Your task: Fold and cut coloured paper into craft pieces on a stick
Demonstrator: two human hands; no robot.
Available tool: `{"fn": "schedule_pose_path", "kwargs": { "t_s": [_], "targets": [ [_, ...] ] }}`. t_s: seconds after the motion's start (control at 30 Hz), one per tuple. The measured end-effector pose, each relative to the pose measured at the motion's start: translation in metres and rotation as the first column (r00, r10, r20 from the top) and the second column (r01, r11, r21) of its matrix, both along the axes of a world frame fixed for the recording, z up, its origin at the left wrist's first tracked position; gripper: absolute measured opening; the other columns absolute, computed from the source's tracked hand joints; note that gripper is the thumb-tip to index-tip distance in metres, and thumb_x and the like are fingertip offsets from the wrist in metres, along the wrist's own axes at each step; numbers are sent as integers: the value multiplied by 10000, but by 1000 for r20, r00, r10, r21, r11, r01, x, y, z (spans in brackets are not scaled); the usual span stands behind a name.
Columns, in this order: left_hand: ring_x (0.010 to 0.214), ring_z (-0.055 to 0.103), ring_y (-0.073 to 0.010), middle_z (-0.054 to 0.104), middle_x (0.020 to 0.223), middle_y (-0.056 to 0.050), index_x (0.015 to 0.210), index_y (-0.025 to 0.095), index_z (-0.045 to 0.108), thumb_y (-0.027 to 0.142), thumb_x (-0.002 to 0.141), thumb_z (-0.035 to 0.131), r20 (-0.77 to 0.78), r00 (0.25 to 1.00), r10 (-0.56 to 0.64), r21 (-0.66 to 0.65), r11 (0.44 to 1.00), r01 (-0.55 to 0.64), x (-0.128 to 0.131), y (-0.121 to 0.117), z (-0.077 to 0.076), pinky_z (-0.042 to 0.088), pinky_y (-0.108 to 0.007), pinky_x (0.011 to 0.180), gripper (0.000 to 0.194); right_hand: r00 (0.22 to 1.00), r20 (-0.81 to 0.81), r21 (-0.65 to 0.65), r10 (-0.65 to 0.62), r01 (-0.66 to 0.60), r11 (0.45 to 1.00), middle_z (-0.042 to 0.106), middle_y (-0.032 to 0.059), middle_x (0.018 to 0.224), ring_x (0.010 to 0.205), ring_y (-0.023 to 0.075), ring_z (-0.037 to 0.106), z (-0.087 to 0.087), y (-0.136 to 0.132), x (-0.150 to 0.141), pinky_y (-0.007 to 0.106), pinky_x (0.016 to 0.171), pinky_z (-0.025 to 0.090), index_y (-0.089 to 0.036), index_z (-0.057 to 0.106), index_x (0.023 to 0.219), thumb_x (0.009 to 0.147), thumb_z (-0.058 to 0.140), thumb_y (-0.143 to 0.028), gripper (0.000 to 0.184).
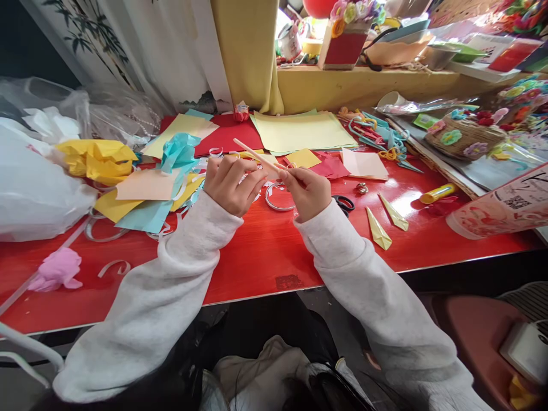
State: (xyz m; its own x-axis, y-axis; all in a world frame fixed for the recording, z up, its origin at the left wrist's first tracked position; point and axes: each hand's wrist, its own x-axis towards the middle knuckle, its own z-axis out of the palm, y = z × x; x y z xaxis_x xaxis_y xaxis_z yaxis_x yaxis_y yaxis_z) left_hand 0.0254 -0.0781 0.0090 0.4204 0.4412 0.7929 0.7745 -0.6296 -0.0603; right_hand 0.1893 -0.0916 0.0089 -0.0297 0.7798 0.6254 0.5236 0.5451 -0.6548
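The right hand [310, 193] pinches the lower end of a narrow peach paper strip [250, 149], held up over the red counter [257, 257]. The left hand [233, 184] seems clamped on it farther along, though the fingertips are partly hidden. Black scissors handles [345, 204] show just beside the right wrist; two folded pale-yellow paper points [379, 232] lie farther right, near a yellow tube [437, 193].

Over a glossy red table [261, 257], the bare left hand [233, 185] and bare right hand [312, 191] hold a slim pale-pink paper piece [253, 153]; pointed, folded pale-yellow papers [379, 233] lie near black scissor handles [345, 204].
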Motion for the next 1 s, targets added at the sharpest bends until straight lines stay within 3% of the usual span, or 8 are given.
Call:
{"fn": "schedule_pose_path", "kwargs": {
  "t_s": [0.33,0.7,1.0],
  "targets": [
    [855,516,-210,558,886,-37,929,232,514,326,782,418,-72,997,-38,-39,999,35,-3,2,-4,288,-401,786,199,998,-8,-141,59,-60,988,526,2,555,532,73,447,2,1,2,197,510,329,-118,620,693,743,419,-475,412],
    [856,519,-236,559,833,-52,861,222,549,380,733,462,90,993,-73,-244,965,93,-1,0,0,290,-429,797,221,997,69,-74,25,-19,997,569,27,627,582,92,492,-2,3,2,207,553,360,-140,621,695,758,402,-465,397],
    [894,502,-244,567,868,-47,900,238,547,390,747,437,98,994,-41,-245,967,64,5,-3,-5,269,-426,796,243,999,21,-126,29,-26,992,555,16,606,550,81,468,-4,4,1,204,527,350,-142,621,707,754,404,-463,391]
  ]
}}
